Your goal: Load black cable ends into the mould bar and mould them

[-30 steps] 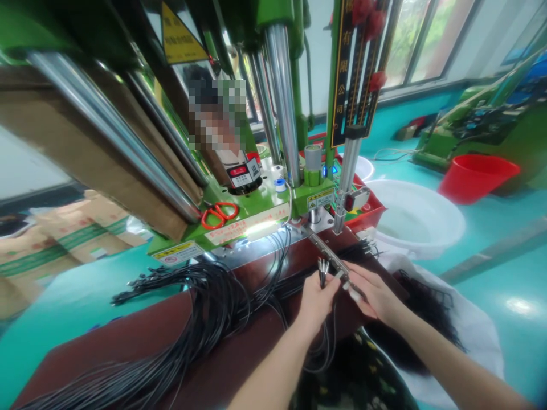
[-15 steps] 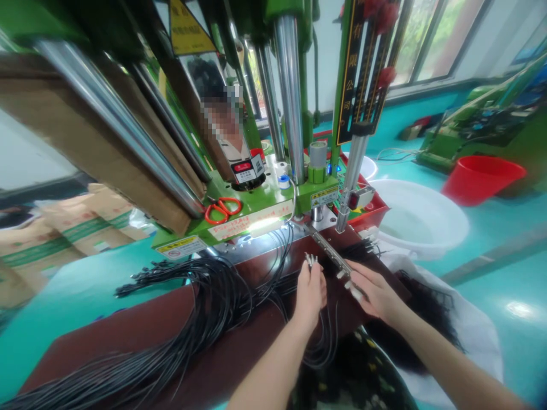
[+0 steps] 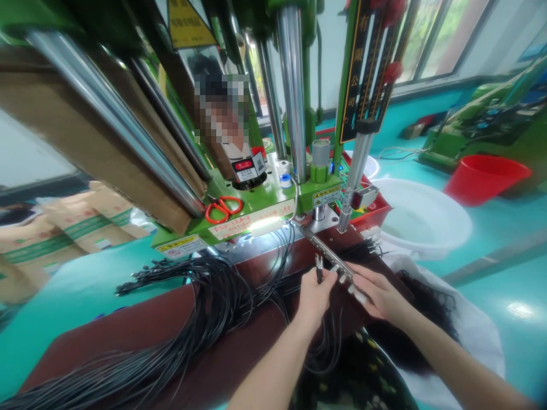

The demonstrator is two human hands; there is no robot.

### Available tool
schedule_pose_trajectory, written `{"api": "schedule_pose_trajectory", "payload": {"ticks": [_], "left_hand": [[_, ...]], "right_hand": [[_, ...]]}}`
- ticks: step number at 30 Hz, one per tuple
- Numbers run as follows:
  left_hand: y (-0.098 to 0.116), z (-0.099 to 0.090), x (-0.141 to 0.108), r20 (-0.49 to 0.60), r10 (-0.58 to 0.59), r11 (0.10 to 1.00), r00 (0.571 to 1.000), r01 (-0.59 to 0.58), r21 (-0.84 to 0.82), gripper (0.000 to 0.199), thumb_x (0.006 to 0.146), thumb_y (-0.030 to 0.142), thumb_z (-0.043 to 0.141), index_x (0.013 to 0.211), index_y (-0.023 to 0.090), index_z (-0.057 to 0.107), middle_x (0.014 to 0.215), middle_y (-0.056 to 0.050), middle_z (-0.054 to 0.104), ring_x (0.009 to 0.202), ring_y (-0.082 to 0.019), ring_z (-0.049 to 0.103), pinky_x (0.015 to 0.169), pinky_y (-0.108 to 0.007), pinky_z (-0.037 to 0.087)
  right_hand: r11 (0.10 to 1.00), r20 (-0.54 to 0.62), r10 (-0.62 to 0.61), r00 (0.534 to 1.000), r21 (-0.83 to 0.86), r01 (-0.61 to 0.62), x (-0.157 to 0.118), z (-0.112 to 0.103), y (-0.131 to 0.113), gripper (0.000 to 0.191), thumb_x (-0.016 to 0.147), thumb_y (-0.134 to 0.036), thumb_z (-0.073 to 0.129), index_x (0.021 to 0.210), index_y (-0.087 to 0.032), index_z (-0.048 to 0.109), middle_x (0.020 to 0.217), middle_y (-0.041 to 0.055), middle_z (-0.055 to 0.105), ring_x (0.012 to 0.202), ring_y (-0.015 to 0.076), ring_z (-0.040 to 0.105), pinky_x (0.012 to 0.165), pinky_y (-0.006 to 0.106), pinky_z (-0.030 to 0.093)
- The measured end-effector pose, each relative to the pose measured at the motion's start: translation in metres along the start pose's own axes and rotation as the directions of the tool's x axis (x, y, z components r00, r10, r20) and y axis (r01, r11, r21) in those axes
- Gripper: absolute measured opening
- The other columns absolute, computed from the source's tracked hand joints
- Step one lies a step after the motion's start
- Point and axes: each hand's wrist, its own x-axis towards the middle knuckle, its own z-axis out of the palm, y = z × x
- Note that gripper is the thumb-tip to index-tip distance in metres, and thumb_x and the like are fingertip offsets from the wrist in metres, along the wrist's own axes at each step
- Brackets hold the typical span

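In front of the green press, my left hand is closed around a few cable ends, whose metal tips stick up above the fingers. Its thumb reaches to the near edge of a narrow metal bar. My right hand grips the near end of that bar, which slants from the press bed toward me. Small pale connector pieces sit along the bar's edge near my fingers. Black cables hang below my left hand. A thick bundle of black cables lies on the brown table to the left.
Orange-handled scissors and a small blue-and-white tape roll rest on the green press base. To the right stand a white tub and a red bucket. More black cables lie on a white sack.
My left hand has moved right, up to the metal bar, and its thumb now extends to the bar's edge. My right hand stays on the bar's near end.
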Motion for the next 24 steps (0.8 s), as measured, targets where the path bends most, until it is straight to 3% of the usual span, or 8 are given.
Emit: {"api": "schedule_pose_trajectory", "payload": {"ticks": [4,8,10,14,20,24], "left_hand": [[-0.004,-0.003,-0.001,0.015,-0.021,1.000,1.000,0.021,-0.021,0.037,0.062,0.048,0.064,0.062,0.019,0.041,0.037,0.011,0.030,0.028,-0.003,0.022,0.028,-0.016,0.014],[-0.007,-0.006,0.002,-0.055,0.138,0.990,0.989,-0.139,-0.001,0.037,0.068,0.051,0.058,0.063,0.016,0.049,0.045,0.006,0.041,0.037,-0.004,0.035,0.035,-0.017,0.027],[-0.006,-0.007,0.002,-0.127,0.187,0.977,0.974,-0.198,-0.083,0.039,0.073,0.053,0.051,0.068,0.014,0.052,0.050,0.005,0.042,0.041,-0.004,0.037,0.039,-0.017,0.030],[0.000,-0.007,0.000,-0.160,0.083,0.946,0.984,-0.128,-0.297,0.036,0.076,0.056,0.043,0.078,0.020,0.044,0.045,0.011,0.026,0.034,-0.003,0.020,0.032,-0.014,0.015],[0.004,-0.008,-0.001,0.005,-0.007,0.983,1.000,0.008,-0.186,0.036,0.068,0.051,0.058,0.070,0.018,0.045,0.039,0.011,0.029,0.030,-0.002,0.020,0.030,-0.014,0.011],[0.007,-0.011,0.001,0.013,-0.023,0.978,1.000,0.025,-0.207,0.038,0.062,0.050,0.063,0.065,0.015,0.049,0.034,0.012,0.028,0.029,-0.001,0.020,0.030,-0.015,0.013]], "right_hand": [[0.979,0.060,-0.146,0.987,-0.134,0.153,-0.001,0.003,-0.002,0.051,0.078,-0.046,0.055,0.120,-0.017,0.052,0.071,0.0046,0.058,0.063,0.0148,0.051,0.047,0.022,0.040],[0.991,0.049,-0.112,0.992,-0.061,0.115,0.000,0.003,0.001,0.053,0.077,-0.048,0.056,0.119,-0.016,0.053,0.068,0.0035,0.055,0.060,0.0141,0.050,0.045,0.021,0.037],[0.997,0.005,-0.076,0.997,0.014,0.076,0.001,0.003,0.002,0.055,0.073,-0.050,0.060,0.116,-0.017,0.055,0.071,0.0039,0.056,0.058,0.0119,0.049,0.042,0.018,0.033],[0.995,-0.072,0.009,0.997,0.100,-0.002,0.001,0.004,0.001,0.057,0.067,-0.051,0.064,0.115,-0.020,0.056,0.072,0.0039,0.057,0.051,0.0079,0.043,0.037,0.015,0.024],[0.998,-0.006,0.051,0.999,0.030,-0.051,-0.006,0.003,-0.006,0.057,0.073,-0.048,0.059,0.121,-0.019,0.049,0.063,0.0010,0.055,0.038,0.0036,0.031,0.033,0.015,0.014],[0.999,0.043,0.050,0.998,-0.001,-0.050,-0.006,0.001,-0.007,0.061,0.073,-0.049,0.059,0.123,-0.015,0.047,0.058,-0.0002,0.052,0.035,0.0030,0.027,0.032,0.016,0.013]]}}
